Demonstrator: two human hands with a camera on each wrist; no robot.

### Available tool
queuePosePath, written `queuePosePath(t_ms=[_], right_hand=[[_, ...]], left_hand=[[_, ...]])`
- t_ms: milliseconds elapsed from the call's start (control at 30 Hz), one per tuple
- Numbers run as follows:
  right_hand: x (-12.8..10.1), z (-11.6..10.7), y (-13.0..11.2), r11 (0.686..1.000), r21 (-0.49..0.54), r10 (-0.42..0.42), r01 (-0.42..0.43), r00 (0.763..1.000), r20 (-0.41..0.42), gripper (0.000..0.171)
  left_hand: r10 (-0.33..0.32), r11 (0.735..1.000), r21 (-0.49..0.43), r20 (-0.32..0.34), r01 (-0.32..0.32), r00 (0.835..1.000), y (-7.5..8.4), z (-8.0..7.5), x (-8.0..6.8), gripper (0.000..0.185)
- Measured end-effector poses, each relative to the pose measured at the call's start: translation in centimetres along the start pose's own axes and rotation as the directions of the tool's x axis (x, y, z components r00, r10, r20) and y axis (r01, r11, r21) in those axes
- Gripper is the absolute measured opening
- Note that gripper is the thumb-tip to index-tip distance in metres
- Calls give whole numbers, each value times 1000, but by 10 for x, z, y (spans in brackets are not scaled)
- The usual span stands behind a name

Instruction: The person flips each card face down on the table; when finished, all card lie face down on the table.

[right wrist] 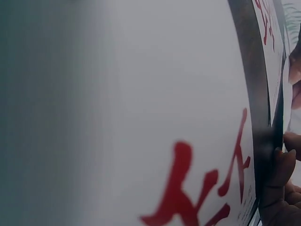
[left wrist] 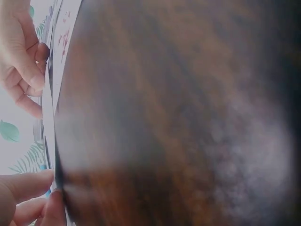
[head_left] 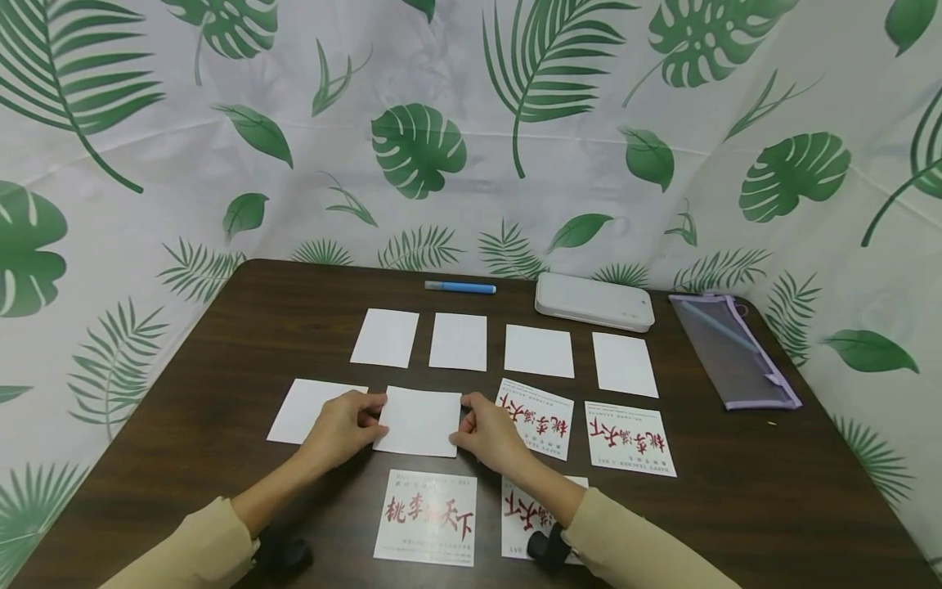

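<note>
A blank white card (head_left: 419,421) is held by its two short sides at the middle of the table. My left hand (head_left: 344,425) pinches its left edge between thumb and fingers, and my right hand (head_left: 489,431) pinches the right edge. In the left wrist view the card (left wrist: 49,117) appears edge-on between the fingertips of both hands. Another blank card (head_left: 305,409) lies partly behind the left hand. Red-lettered cards lie near the right hand: one (head_left: 540,421) just beyond it, one (head_left: 515,523) partly under the right forearm, and one (head_left: 427,523) in front of the held card.
Several blank cards (head_left: 386,337) lie in a row farther back. Another red-lettered card (head_left: 629,450) lies at right. Along the back edge are a blue marker (head_left: 459,287) and a white case (head_left: 594,301). A mesh zip pouch (head_left: 710,348) lies at the right edge, before a leaf-print cloth (head_left: 324,180).
</note>
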State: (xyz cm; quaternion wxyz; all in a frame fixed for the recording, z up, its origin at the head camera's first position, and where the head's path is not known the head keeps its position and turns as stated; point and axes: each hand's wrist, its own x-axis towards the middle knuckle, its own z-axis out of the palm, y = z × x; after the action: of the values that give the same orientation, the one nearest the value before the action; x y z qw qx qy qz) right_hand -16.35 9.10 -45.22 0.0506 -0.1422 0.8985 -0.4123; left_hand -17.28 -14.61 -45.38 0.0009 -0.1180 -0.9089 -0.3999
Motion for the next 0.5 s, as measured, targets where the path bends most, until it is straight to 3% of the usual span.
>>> queuePosePath(t_ms=[267,500], right_hand=[[-1,-3,-4,992,-112,-66,64,998,-10,46],[-1,-14,-3,999,-33,-8,8,1000,7,51]], left_hand=[[44,994,97,33,-47,999,5,-3,3,36],[74,987,136,60,-82,995,7,-7,7,33]])
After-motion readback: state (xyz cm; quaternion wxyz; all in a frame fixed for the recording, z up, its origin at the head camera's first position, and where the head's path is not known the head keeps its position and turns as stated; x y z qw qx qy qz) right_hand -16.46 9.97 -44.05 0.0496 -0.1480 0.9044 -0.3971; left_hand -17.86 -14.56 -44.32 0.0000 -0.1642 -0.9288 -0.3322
